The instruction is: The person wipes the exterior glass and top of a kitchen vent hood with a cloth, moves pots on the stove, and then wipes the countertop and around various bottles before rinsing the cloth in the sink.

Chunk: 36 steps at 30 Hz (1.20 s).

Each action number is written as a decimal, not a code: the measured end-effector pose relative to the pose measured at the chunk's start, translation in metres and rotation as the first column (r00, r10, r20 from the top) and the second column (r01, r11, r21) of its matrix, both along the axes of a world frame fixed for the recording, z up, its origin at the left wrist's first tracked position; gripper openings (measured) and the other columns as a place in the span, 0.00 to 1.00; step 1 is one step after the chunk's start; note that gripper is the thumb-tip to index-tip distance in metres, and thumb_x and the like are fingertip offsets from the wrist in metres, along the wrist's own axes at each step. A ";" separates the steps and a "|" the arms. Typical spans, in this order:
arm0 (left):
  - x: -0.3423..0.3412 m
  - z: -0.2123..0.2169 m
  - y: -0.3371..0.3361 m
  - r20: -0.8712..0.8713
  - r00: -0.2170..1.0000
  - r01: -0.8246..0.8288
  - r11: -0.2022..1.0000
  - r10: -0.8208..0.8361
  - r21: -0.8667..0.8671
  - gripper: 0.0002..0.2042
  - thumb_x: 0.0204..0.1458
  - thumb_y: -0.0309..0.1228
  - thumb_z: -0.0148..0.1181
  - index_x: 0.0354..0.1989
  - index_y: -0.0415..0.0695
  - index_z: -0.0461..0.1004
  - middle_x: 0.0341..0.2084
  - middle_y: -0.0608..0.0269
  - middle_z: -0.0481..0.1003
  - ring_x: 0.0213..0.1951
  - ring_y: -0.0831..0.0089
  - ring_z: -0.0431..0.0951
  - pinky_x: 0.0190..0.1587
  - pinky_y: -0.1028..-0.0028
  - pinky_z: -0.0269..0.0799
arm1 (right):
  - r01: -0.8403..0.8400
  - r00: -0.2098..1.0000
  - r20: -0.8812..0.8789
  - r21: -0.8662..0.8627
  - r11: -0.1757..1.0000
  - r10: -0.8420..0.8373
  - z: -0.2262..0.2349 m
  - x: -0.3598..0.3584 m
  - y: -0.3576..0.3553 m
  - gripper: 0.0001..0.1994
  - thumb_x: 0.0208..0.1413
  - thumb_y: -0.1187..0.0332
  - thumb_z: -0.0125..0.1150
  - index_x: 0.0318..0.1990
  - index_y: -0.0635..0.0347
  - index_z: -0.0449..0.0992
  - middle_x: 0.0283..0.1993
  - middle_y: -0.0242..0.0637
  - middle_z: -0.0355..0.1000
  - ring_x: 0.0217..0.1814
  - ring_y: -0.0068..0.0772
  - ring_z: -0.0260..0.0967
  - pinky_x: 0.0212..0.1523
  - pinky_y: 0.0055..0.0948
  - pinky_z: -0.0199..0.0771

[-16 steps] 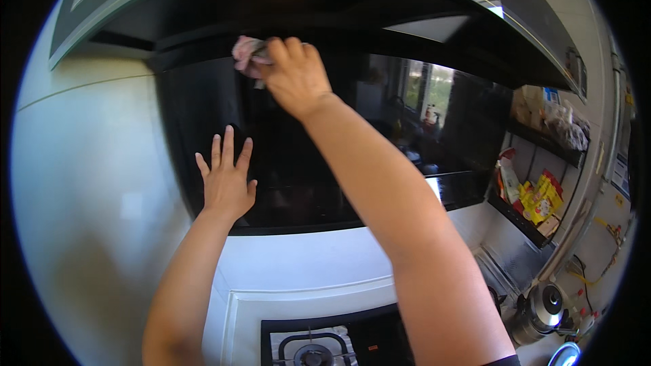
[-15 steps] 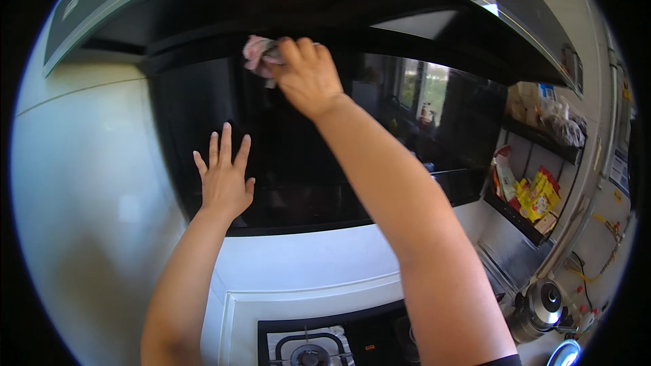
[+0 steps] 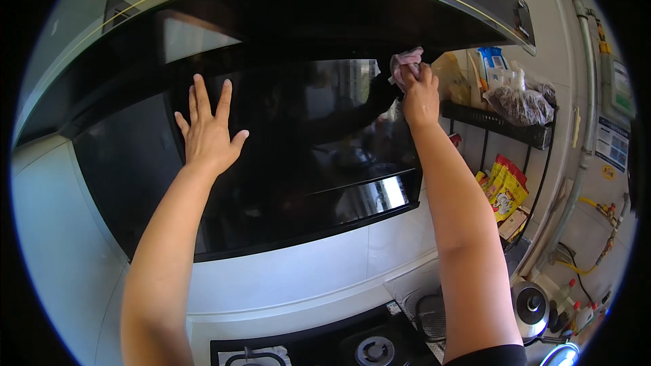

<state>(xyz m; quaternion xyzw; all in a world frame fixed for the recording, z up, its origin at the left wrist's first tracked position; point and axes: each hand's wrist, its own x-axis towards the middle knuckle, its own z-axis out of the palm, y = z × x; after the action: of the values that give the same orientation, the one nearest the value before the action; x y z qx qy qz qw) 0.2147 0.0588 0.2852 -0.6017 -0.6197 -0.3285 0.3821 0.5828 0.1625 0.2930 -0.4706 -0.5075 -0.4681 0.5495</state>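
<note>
A glossy black range hood (image 3: 271, 183) fills the middle of the view, its panel reflecting a window and an arm. My right hand (image 3: 421, 98) grips a crumpled pink-and-white cloth (image 3: 405, 64) and presses it to the panel's upper right corner, just under the overhanging edge. My left hand (image 3: 209, 132) lies with fingers spread against or just in front of the panel, left of its middle; nothing is in it. Whether the palm fully touches the surface is hidden.
Beneath the hood is a black gas cooktop (image 3: 332, 339). At right, a black wall rack (image 3: 498, 125) holds bagged food and a yellow-red packet (image 3: 505, 186). A lidded pot (image 3: 530, 308) and several bottles stand below it, near wall pipes (image 3: 587, 95).
My right hand has carried the cloth rightward along the panel's top to its right corner. The left hand has moved up the panel. The view has shifted to the right.
</note>
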 end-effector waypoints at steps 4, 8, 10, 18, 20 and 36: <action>0.043 -0.002 0.008 -0.007 0.999 -0.036 0.998 0.036 -0.042 0.45 0.49 0.41 0.65 0.71 0.62 0.40 0.71 0.54 0.26 0.72 0.53 0.30 0.65 0.37 0.36 | -0.280 0.920 -0.256 0.103 0.954 0.298 0.005 0.001 0.014 0.24 0.42 0.77 0.59 0.51 0.51 0.75 0.55 0.51 0.62 0.55 0.56 0.62 0.56 0.43 0.65; 0.085 -0.001 0.017 -0.075 0.997 -0.007 0.999 0.003 -0.048 0.44 0.49 0.42 0.64 0.71 0.61 0.42 0.71 0.54 0.26 0.72 0.52 0.30 0.65 0.37 0.36 | -0.582 0.457 -0.656 0.290 0.759 0.601 0.027 -0.042 0.014 0.29 0.47 0.72 0.60 0.59 0.66 0.62 0.56 0.63 0.56 0.58 0.63 0.57 0.59 0.43 0.61; 0.098 0.001 0.022 -0.076 0.997 -0.007 0.999 0.004 -0.041 0.42 0.50 0.42 0.63 0.71 0.59 0.43 0.71 0.52 0.26 0.71 0.50 0.30 0.65 0.37 0.36 | -0.629 0.513 -0.604 0.219 0.746 0.610 0.033 -0.074 0.009 0.33 0.48 0.71 0.61 0.61 0.70 0.56 0.56 0.65 0.54 0.60 0.64 0.55 0.60 0.43 0.61; 0.117 -0.004 0.035 -0.070 0.996 -0.062 0.998 0.062 0.007 0.43 0.50 0.40 0.63 0.71 0.59 0.42 0.71 0.54 0.28 0.72 0.51 0.30 0.65 0.37 0.35 | -0.443 0.627 -0.686 0.077 0.893 0.369 0.053 0.019 0.014 0.29 0.46 0.66 0.62 0.55 0.69 0.62 0.53 0.65 0.59 0.56 0.64 0.60 0.58 0.43 0.64; 0.116 -0.002 0.033 -0.079 0.994 -0.070 0.997 0.072 0.032 0.42 0.51 0.40 0.62 0.71 0.58 0.42 0.72 0.54 0.29 0.72 0.51 0.31 0.65 0.37 0.35 | -0.381 0.767 -0.548 0.026 0.924 0.332 0.023 0.026 0.019 0.28 0.46 0.67 0.63 0.55 0.67 0.63 0.53 0.63 0.60 0.56 0.62 0.61 0.57 0.43 0.65; 0.137 0.013 -0.048 -0.047 0.982 0.180 0.982 -0.182 -0.049 0.37 0.48 0.38 0.64 0.67 0.49 0.55 0.69 0.51 0.46 0.70 0.55 0.47 0.66 0.38 0.34 | -0.663 -0.641 -0.122 0.584 -0.468 0.757 0.071 -0.038 -0.120 0.15 0.52 0.76 0.51 0.49 0.58 0.62 0.43 0.39 0.64 0.40 0.30 0.65 0.39 0.29 0.67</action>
<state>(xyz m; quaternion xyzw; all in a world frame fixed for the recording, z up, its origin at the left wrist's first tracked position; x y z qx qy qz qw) 0.3518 0.0111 0.2977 -0.6723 -0.5596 -0.3324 0.3527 0.5446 0.0426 0.3635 0.1369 -0.4092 0.3781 0.8191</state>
